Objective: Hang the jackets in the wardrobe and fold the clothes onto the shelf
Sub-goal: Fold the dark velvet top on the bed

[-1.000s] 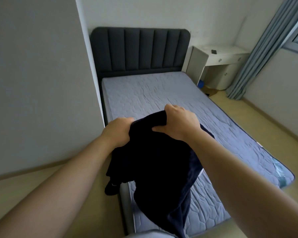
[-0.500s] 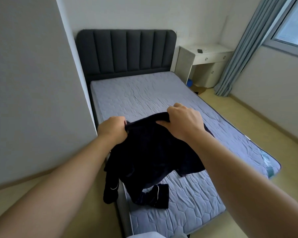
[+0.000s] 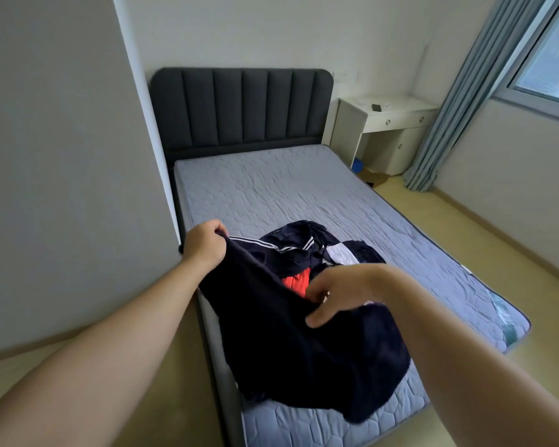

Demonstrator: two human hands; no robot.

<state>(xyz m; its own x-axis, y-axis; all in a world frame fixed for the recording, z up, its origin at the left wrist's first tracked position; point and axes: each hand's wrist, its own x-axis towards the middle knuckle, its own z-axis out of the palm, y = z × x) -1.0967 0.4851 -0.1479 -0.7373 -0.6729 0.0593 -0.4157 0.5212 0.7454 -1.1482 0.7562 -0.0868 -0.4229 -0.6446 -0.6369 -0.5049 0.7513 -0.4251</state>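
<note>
A dark navy garment (image 3: 291, 346) hangs over the near left corner of the bed (image 3: 271, 188). My left hand (image 3: 204, 245) grips its upper edge and holds it up. My right hand (image 3: 339, 293) is blurred; its thumb and fingers lie on the garment's edge lower down and seem to pinch it. Behind the garment, a navy jacket with white stripes (image 3: 304, 250) lies crumpled on the mattress, with a white panel and an orange-red piece (image 3: 296, 282) showing.
A grey wall panel (image 3: 62, 172) stands close on the left of the bed. A white desk (image 3: 388, 124) sits beside the headboard, with blue curtains (image 3: 465, 91) and a window to the right. Wooden floor runs along the bed's right side.
The garment has dropped lower, uncovering the striped jacket and the orange piece on the mattress. My right hand moved down and toward me along the fabric. My left hand stayed up.
</note>
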